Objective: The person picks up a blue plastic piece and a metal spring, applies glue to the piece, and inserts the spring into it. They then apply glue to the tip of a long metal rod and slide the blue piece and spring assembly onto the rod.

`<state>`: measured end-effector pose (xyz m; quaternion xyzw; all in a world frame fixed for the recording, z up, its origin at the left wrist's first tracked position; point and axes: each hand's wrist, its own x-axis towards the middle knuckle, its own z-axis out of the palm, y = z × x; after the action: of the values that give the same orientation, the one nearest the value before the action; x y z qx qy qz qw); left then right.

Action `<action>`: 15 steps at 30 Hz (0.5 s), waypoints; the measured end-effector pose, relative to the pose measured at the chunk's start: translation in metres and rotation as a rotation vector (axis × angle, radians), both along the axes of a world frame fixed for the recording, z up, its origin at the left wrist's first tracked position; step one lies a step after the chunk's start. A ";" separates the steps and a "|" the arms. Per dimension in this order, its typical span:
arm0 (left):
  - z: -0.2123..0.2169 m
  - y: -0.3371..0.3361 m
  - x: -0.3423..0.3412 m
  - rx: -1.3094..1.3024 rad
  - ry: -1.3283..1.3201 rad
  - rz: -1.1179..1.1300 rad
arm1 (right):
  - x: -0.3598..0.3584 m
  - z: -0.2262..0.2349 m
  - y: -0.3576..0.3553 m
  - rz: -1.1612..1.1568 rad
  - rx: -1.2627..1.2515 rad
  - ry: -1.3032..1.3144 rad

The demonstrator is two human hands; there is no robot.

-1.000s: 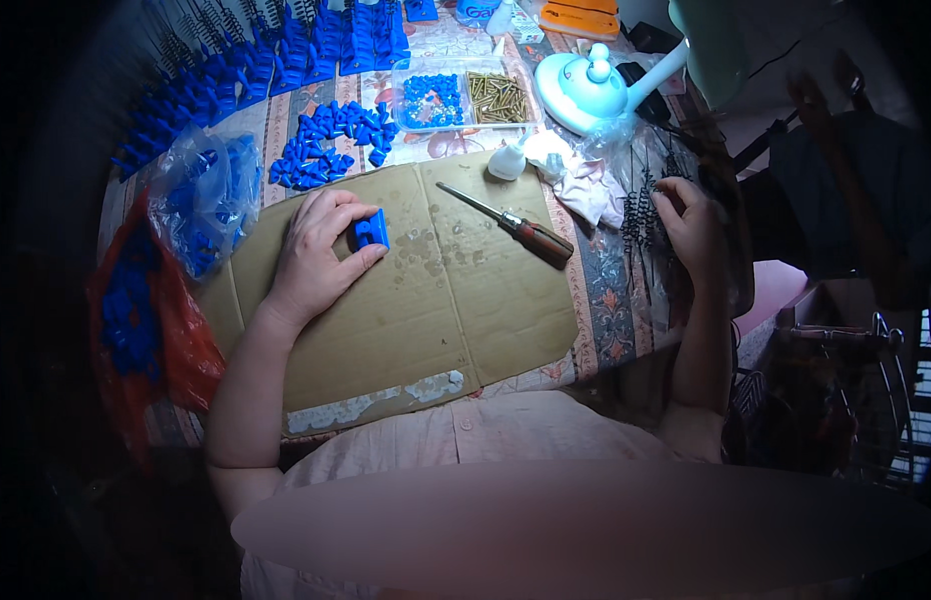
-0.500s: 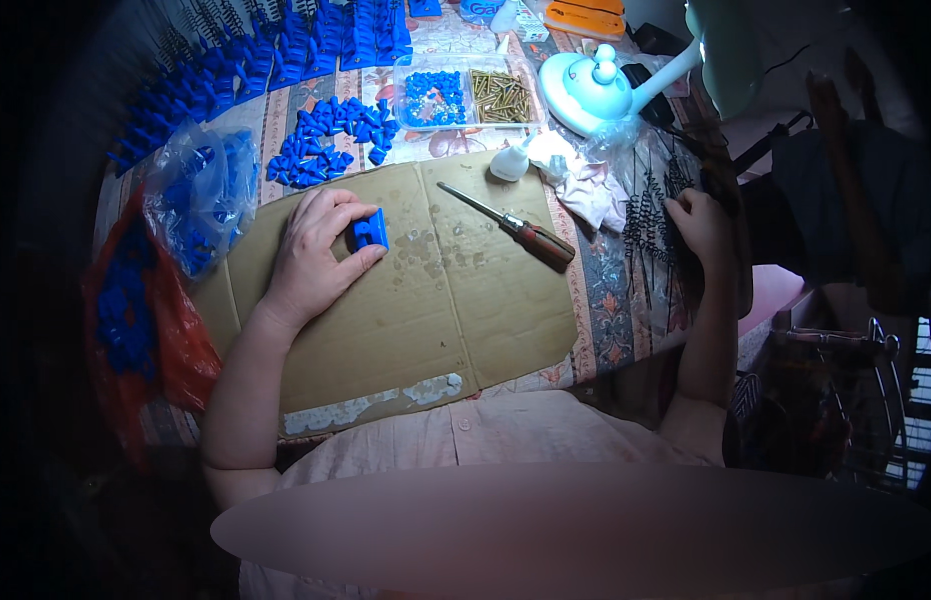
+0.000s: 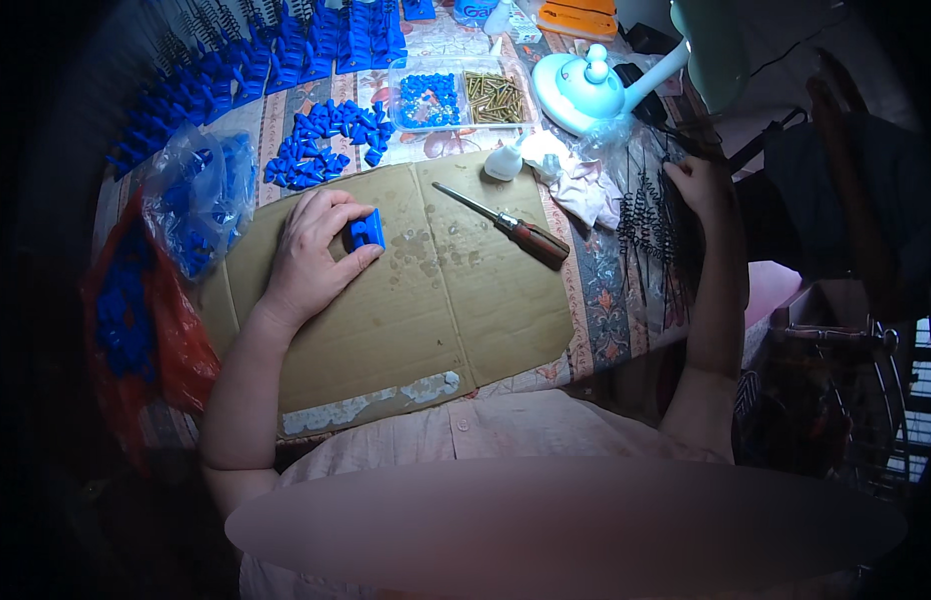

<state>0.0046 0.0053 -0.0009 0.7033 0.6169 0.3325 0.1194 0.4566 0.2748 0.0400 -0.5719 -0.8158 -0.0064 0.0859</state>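
My left hand (image 3: 311, 242) is closed around a small blue plastic part (image 3: 367, 231), gripping it between thumb and fingers on the cardboard sheet (image 3: 361, 345). On the right, my right hand (image 3: 704, 185) is at the edge of a heap of black coiled wire pieces (image 3: 646, 215). Its fingers are curled together, and whatever is between them is hidden. A screwdriver (image 3: 531, 240) with a dark red-brown handle lies on the cardboard between my hands. Near its tip stands a small white squeeze bottle (image 3: 505, 163).
Loose blue cones (image 3: 328, 137) lie behind the cardboard. A clear box (image 3: 463, 105) holds blue bits and brass-coloured screws (image 3: 496, 97). Rows of blue pieces with black coils (image 3: 286, 60) fill the far left. Clear (image 3: 226, 205) and red bags (image 3: 186, 345) flank the cardboard. A lamp (image 3: 578, 92) stands at back.
My right hand has moved slightly farther away along the black wire heap, its fingers still curled. My left hand keeps its hold on the blue part in the same place.
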 end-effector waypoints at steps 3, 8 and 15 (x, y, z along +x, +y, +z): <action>0.000 0.000 -0.001 0.000 0.003 0.002 | -0.014 0.006 0.005 -0.056 -0.022 -0.087; -0.001 -0.002 -0.001 0.016 0.012 0.000 | -0.016 0.002 0.014 -0.121 -0.028 -0.139; -0.001 -0.001 -0.001 0.025 0.000 -0.003 | 0.032 -0.012 0.042 -0.167 -0.031 0.281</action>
<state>0.0040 0.0039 -0.0018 0.7057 0.6115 0.3402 0.1112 0.4881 0.3171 0.0282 -0.6341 -0.7454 0.0791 0.1896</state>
